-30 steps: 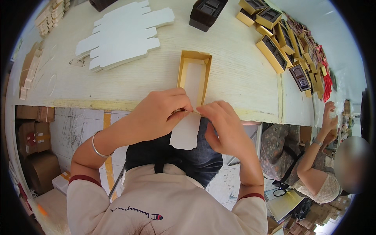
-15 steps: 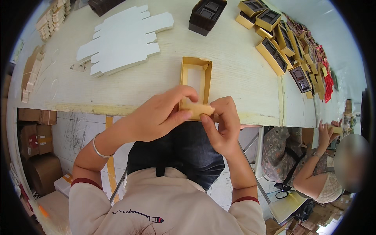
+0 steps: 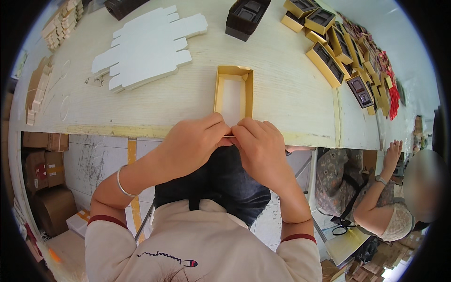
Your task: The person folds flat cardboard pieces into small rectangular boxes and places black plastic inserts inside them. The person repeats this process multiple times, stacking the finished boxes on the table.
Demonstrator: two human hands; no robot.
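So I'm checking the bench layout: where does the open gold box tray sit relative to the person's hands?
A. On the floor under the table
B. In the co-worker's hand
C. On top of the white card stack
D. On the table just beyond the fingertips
D: the open gold box tray lies flat on the table, its near end right by the left hand and right hand at the table edge.

An open box tray (image 3: 233, 94) lies on the table (image 3: 291, 94). Flat die-cut box blanks (image 3: 148, 44) lie at its ten o'clock, an insert tray (image 3: 246, 16) at twelve, finished boxes (image 3: 329, 51) at two.
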